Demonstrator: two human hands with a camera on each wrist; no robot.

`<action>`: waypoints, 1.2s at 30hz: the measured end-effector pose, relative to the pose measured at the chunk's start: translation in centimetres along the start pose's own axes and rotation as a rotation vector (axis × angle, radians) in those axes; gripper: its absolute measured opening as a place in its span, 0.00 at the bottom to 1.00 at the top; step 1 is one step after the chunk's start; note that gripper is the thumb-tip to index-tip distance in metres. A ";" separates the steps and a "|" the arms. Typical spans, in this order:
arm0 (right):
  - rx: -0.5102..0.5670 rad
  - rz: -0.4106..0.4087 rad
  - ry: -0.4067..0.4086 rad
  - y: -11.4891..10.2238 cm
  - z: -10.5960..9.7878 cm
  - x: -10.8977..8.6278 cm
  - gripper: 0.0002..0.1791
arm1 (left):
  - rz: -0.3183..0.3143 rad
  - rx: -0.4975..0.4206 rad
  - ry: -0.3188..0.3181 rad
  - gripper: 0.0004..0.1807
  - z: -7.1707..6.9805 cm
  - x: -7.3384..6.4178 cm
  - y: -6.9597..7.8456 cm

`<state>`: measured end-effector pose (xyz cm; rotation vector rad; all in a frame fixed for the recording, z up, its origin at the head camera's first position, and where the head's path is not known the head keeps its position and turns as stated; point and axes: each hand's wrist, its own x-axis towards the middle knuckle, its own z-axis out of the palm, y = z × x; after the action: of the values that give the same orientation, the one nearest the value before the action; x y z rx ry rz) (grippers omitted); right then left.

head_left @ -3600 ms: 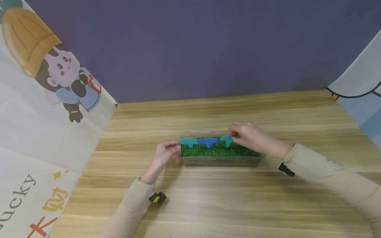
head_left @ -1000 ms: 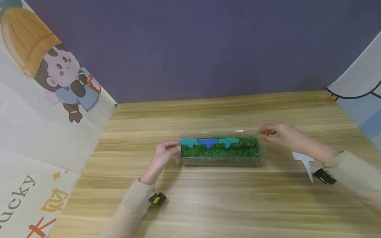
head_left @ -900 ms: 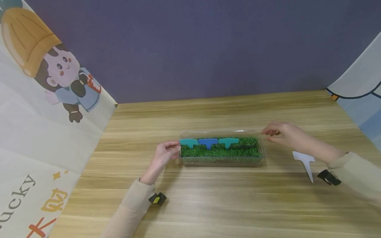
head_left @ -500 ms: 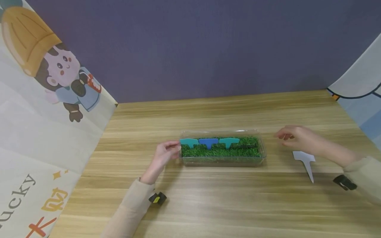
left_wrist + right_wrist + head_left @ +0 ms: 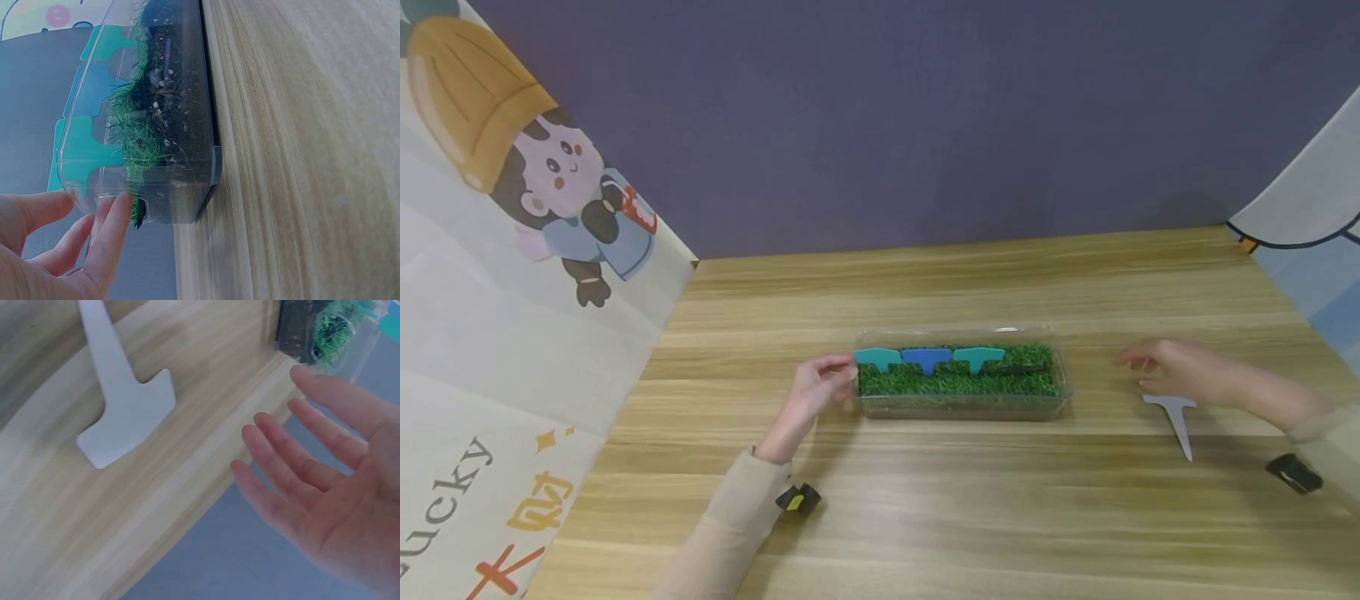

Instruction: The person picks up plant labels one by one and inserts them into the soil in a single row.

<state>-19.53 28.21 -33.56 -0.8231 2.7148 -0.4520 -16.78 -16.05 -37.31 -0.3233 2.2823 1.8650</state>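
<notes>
A clear plastic planter box (image 5: 958,407) with green turf (image 5: 917,385) over dark soil stands on the table. Three T-shaped plant labels are stuck upright in it: a teal label (image 5: 877,358), a blue label (image 5: 927,358) and a second teal label (image 5: 978,357). My left hand (image 5: 815,387) touches the box's left end with extended fingertips (image 5: 115,222) against the outside wall. To the right, a white T-shaped plant label (image 5: 1176,421) lies flat on the table. My right hand (image 5: 1191,371) hovers over its wide end, fingers spread and holding nothing in the right wrist view.
The wood-grain table (image 5: 970,508) meets a dark blue back panel (image 5: 910,125). A printed cartoon sheet (image 5: 535,333) borders the left side, and another printed panel (image 5: 1322,200) the right. Black wrist cameras sit at both sleeves.
My right hand first pinched the second teal label in the turf, released it, then moved right and toward me to the white label. My left hand has stayed at the box's end.
</notes>
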 end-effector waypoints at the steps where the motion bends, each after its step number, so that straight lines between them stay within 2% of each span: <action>1: -0.006 -0.002 -0.005 0.1 0.1 0.0 0.20 | 0.002 -0.001 -0.001 0.17 0.0 0.0 0.0; 11: -0.048 0.013 -0.046 1.8 1.0 -0.9 0.25 | 0.026 -0.014 -0.015 0.18 0.1 0.0 -0.1; 19: -0.030 0.049 -0.057 3.2 1.8 -1.7 0.27 | 0.032 -0.009 -0.013 0.18 0.1 -0.1 -0.1; 27: -0.056 0.033 -0.004 4.0 2.5 -1.9 0.29 | 0.028 0.002 -0.012 0.18 0.0 0.0 -0.1; 36: -0.074 0.072 0.024 4.5 3.1 -2.4 0.32 | 0.022 -0.016 -0.011 0.17 0.0 0.0 -0.2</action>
<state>-18.78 32.46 -37.68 -0.7401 2.7873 -0.3502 -16.76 -16.04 -37.47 -0.2908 2.2734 1.8918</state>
